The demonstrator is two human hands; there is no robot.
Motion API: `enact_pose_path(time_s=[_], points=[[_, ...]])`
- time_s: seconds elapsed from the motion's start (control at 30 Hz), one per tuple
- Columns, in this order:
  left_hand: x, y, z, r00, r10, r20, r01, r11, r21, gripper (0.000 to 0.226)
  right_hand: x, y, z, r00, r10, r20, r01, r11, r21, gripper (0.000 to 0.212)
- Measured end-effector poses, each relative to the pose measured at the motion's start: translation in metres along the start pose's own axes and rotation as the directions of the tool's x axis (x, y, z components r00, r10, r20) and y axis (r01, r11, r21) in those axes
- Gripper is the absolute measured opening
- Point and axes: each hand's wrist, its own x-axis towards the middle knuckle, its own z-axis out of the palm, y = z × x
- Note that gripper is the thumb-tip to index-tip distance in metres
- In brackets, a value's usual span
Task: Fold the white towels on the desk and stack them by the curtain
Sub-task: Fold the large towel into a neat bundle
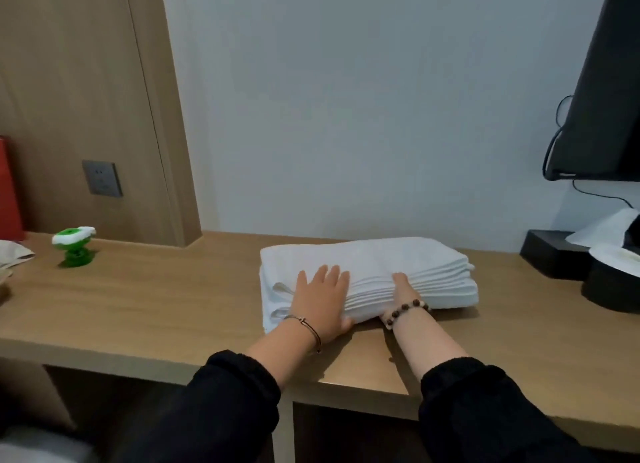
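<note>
At the far left edge a red box (8, 189) stands against the wood panel, with a socket (102, 178) set in the panel beside it. A small green toy (73, 244) sits near the back of the desk (173, 300), well apart from everything I am touching.

The towels (367, 265) lie right of the desk's middle, a white folded stack close to the wall, its layered edges facing me and the right.

My left hand (322, 300) lies flat on the near left part of the stack, with the palm down, the fingers straight and a little spread, and the thumb down by the bottom edge near the desk. A thin bangle (304, 327) circles that wrist.

My right hand (403, 289) is just beside it, pushed into the stack's near side — the layers close around it and hide the fingers, so I cannot tell whether they curl round a fold or lie straight. A bead bracelet (405, 312) sits on that wrist, at the towels' edge. Both sleeves are black.

Further right a black box (550, 258) rests on the desk with white tissue (602, 234) on it, and a dark screen (602, 81) hangs above — cables trail from its lower edge.
</note>
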Motion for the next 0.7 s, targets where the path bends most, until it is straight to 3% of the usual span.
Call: enact_pose_path(time_s=[0.07,0.1,0.13,0.17,0.2,0.23,0.27,0.33,0.4,0.47,0.53,0.6,0.7], points=[[-0.001,0.002,0.008,0.999,0.001,-0.037,0.001,0.999,0.046,0.078,0.001,-0.005,-0.015,0.999,-0.039,0.021,0.040,0.998,-0.041,0.049],[0.000,0.001,0.011,0.999,0.015,-0.046,-0.012,0.998,0.057,0.078,0.000,-0.009,-0.023,0.995,-0.092,-0.042,0.090,0.995,-0.046,0.044],[0.001,0.000,0.012,0.998,0.029,-0.049,-0.025,0.998,0.064,0.077,0.001,-0.013,-0.032,0.964,-0.194,-0.183,0.182,0.980,-0.079,0.039],[0.001,-0.001,0.014,0.998,0.042,-0.051,-0.038,0.997,0.074,0.076,0.002,-0.016,-0.040,0.867,-0.373,-0.332,0.333,0.927,-0.173,0.037],[0.002,-0.003,0.015,0.997,0.054,-0.050,-0.049,0.995,0.087,0.076,-0.001,-0.016,-0.045,0.706,-0.597,-0.381,0.514,0.802,-0.304,0.039],[0.002,-0.005,0.016,0.997,0.065,-0.045,-0.060,0.994,0.093,0.075,-0.006,-0.014,-0.047,0.536,-0.785,-0.311,0.655,0.619,-0.433,0.042],[0.002,-0.005,0.017,0.996,0.076,-0.038,-0.072,0.993,0.093,0.075,-0.010,-0.012,-0.046,0.395,-0.906,-0.155,0.735,0.413,-0.538,0.043],[0.001,-0.007,0.017,0.994,0.102,-0.037,-0.099,0.992,0.078,0.075,-0.011,-0.008,-0.033,0.250,-0.931,0.265,0.771,0.026,-0.637,0.037],[0.001,-0.013,0.013,0.990,0.134,-0.042,-0.134,0.991,0.002,0.069,-0.006,-0.011,-0.020,0.289,-0.709,0.643,0.716,-0.285,-0.637,0.034],[0.000,-0.024,0.004,0.991,0.125,-0.057,-0.132,0.980,-0.151,0.054,0.003,-0.016,-0.014,0.422,-0.401,0.813,0.649,-0.492,-0.580,0.041],[0.001,-0.038,-0.007,0.995,0.079,-0.062,-0.092,0.964,-0.251,0.038,0.007,-0.021,-0.013,0.524,-0.244,0.816,0.658,-0.493,-0.569,0.045],[0.000,-0.045,-0.014,0.999,0.052,-0.017,-0.054,0.972,-0.230,0.034,0.008,-0.028,-0.012,0.532,-0.207,0.821,0.660,-0.507,-0.555,0.047],[0.000,-0.043,-0.015,0.998,-0.019,0.059,0.022,0.999,-0.049,0.044,0.006,-0.037,-0.003,0.555,-0.132,0.821,0.574,-0.653,-0.493,0.046]])
